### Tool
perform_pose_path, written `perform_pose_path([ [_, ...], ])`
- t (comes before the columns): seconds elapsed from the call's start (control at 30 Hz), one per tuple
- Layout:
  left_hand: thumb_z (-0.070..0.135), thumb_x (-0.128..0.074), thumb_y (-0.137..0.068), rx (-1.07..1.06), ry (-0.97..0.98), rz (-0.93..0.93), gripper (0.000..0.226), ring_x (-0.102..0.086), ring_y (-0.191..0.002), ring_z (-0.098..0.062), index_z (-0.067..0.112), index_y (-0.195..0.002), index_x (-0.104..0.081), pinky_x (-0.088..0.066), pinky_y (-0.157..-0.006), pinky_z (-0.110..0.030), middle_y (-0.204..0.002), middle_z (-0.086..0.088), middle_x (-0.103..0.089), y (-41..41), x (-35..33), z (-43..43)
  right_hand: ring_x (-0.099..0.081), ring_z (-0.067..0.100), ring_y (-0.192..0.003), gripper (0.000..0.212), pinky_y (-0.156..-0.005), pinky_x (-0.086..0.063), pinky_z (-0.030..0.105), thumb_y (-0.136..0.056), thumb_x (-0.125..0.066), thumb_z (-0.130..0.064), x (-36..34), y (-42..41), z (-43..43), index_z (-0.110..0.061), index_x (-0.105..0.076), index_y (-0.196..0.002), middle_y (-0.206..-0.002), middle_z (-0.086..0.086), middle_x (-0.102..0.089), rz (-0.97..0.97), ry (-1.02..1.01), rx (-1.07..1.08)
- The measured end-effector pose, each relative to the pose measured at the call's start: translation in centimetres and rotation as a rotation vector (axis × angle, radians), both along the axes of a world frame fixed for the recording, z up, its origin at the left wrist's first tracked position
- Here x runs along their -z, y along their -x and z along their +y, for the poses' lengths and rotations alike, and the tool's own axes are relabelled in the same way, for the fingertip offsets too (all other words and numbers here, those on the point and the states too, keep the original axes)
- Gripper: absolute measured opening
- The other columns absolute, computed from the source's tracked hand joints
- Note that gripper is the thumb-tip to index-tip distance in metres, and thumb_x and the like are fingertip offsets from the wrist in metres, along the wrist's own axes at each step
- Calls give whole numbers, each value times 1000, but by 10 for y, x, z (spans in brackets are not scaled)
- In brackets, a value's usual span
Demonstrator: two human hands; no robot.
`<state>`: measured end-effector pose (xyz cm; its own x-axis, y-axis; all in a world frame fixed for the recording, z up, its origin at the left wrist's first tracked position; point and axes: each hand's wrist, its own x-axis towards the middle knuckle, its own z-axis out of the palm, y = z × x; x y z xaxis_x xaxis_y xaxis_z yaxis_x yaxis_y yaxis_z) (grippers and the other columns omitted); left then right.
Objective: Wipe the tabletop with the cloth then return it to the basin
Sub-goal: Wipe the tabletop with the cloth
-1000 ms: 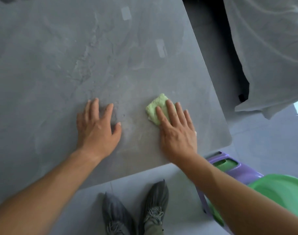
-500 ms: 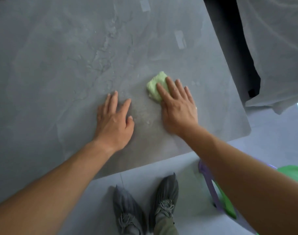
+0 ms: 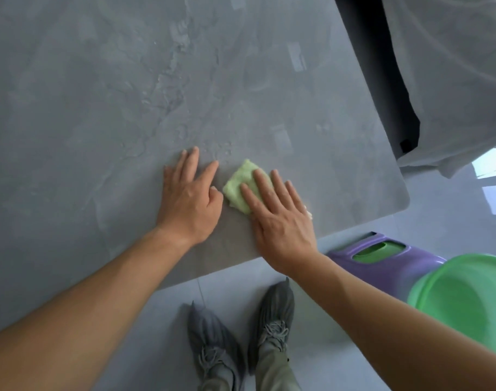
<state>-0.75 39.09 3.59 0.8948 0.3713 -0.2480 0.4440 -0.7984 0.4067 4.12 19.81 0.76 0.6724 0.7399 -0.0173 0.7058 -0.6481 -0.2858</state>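
Right grip (image 3: 280, 218) presses one cloth (image 3: 238, 184), one basin (image 3: 467, 294)

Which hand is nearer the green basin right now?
Right. The right hand presses the cloth on the tabletop, up-left of the basin; the left hand lies flat further left, beyond the cloth.

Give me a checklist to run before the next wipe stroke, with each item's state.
1. Cloth pinned flat under right hand: ok.
2. Left hand out of the cloth's leftward path: not ok, it lies flat right beside it.
3. Tabletop free of droplets: not ok, some sit beyond the cloth.
4. Cloth back from the table's near edge: ok.
5. Basin open and near at right: ok.
6. Water in basin: cannot tell.
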Motion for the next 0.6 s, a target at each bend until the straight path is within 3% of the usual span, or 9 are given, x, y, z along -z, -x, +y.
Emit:
perform_pose_path([
  [0.1,43,-36,-87,52,-62,18,64,-9,-148,-34,18,-146,-38,-6,-119,-55,-160,-19,-14,5,5,1,-22,34,-151,56,-122,-18,51,-99,-47,-31,0,-28,-21,-33,-34,-154,-164,3,-26,-53,51,-140],
  [0.27,46,-41,-86,70,-136,19,66,-14,-146,-38,17,-145,-40,-11,-117,-57,-158,-22,-17,5,7,-2,-22,37,-150,54,-123,-15,49,-98,-40,-39,-3,-53,-19,-33,-35,-152,-164,4,-27,-22,53,280],
  [0.43,34,-53,-87,18,-153,54,61,-9,-147,-39,20,-144,-38,-10,-114,-65,-158,-23,-13,-1,9,-14,-21,33,-151,56,-123,-16,50,-99,-46,-31,-1,-7,-51,-34,-34,-153,-165,1,-24,-8,55,-82],
  [0.5,34,-54,-87,15,-167,53,61,-6,-147,-39,22,-144,-37,-8,-113,-67,-159,-21,-9,-3,10,-19,-25,35,-150,55,-122,-18,50,-96,-47,-28,-5,-33,-73,-31,-39,-151,-163,4,-29,-1,58,42],
  [0.6,36,-51,-88,30,-170,67,60,-4,-148,-38,25,-145,-35,-7,-112,-68,-160,-18,-7,-7,13,-27,-21,38,-151,53,-123,-16,51,-98,-41,-28,-13,-92,-106,-29,-39,-152,-164,7,-26,54,54,461],
])
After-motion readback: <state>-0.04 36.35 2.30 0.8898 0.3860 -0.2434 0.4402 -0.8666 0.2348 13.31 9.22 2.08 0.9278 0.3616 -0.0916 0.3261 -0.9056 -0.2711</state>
